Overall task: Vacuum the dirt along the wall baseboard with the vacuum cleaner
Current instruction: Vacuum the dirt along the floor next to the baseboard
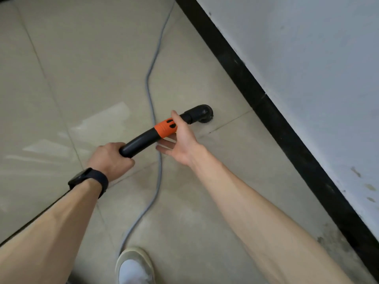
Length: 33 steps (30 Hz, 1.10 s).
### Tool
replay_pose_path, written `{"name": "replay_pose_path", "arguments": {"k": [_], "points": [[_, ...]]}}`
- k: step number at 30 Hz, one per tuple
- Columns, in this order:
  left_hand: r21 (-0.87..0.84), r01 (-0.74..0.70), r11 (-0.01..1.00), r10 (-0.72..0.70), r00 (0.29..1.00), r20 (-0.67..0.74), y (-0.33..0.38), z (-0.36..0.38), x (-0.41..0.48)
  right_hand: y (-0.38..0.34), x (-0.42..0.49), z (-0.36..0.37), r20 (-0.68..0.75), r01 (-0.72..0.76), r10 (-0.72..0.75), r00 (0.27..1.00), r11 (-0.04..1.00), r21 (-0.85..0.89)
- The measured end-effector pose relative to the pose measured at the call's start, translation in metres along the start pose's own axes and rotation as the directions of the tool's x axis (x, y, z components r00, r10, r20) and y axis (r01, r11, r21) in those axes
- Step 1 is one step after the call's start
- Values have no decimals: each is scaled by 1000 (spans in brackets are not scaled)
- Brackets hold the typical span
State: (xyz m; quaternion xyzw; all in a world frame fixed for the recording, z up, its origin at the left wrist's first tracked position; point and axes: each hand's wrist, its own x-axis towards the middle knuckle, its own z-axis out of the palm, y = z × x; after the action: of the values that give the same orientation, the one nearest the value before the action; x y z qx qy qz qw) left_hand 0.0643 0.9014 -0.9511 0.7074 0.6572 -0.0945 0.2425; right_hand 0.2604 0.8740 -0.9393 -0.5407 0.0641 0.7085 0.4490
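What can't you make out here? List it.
Head view:
- Nozzle mouth: hidden under its own elbow.
- Grey cable: cut off at the top edge, lower end behind the shoe.
- Right hand fingers: behind the orange collar; contact unclear.

floor (67,64): large pale beige tiles, thin grout lines
wall (307,58): off-white, scuffed, stained low at right
baseboard (235,64): black strip running diagonally where wall meets floor
light: glossy reflections (110,117) on left tiles
dirt (330,240): dark smudges on floor beside baseboard, lower right
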Motion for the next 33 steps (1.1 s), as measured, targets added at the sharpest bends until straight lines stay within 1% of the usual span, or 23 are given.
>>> {"name": "replay_pose_path", "arguments": {"k": [1, 3, 5, 6, 9, 12, 15, 16, 18, 20, 22, 24, 27, 29, 31, 33], "points": [[-8, 21, 1000, -21, 1000, -18, 7, -5, -2, -1, -3, 6, 24, -6, 8, 1000, 997, -81], [10, 29, 1000, -29, 999, -42, 27, -20, -12, -3, -17, 18, 56, -18, 28, 998, 983, -185], [16, 15, 1000, -15, 999, -38, 47, -44, -32, -7, -43, 35, 30, -17, 25, 999, 970, -244], [-11, 1, 1000, -1, 999, -32, 56, -57, -44, -9, -59, 43, 7, 0, 3, 1000, 966, -260], [-133, -66, 989, 62, 998, -29, 71, -103, -83, -26, -121, 71, -43, 104, -114, 993, 977, -188], [-225, -187, 956, 178, 982, -60, 85, -158, -128, -56, -192, 97, -82, 201, -215, 973, 967, -158], [-283, -229, 931, 224, 973, -51, 105, -216, -184, -92, -275, 117, -149, 252, -268, 952, 960, -120], [-298, -231, 926, 226, 973, -52, 113, -236, -204, -103, -305, 124, -158, 269, -288, 945, 954, -129], [-330, -227, 916, 220, 974, -59, 132, -277, -247, -123, -367, 137, -117, 345, -377, 919, 910, -228], [-387, -199, 900, 188, 980, -65, 158, -321, -290, -149, -429, 156, -37, 428, -465, 884, 841, -331], [-495, -107, 862, 97, 994, -46, 185, -360, -333, -173, -482, 173, 53, 455, -490, 870, 759, -465], [-604, -7, 797, 6, 1000, -3, 212, -392, -372, -194, -529, 190, 119, 478, -498, 859, 696, -535], [-728, 110, 676, -148, 989, 12, 237, -426, -420, -207, -587, 204, 243, 494, -436, 867, 678, -545], [-780, 139, 610, -230, 973, -6, 241, -443, -445, -204, -617, 211, 326, 485, -360, 874, 667, -566], [-790, 149, 594, -252, 968, -7, 235, -458, -468, -195, -641, 221, 348, 478, -329, 878, 634, -608], [-775, 174, 607, -254, 967, 18, 224, -473, -491, -184, -658, 237, 320, 477, -356, 878, 603, -640]]}}
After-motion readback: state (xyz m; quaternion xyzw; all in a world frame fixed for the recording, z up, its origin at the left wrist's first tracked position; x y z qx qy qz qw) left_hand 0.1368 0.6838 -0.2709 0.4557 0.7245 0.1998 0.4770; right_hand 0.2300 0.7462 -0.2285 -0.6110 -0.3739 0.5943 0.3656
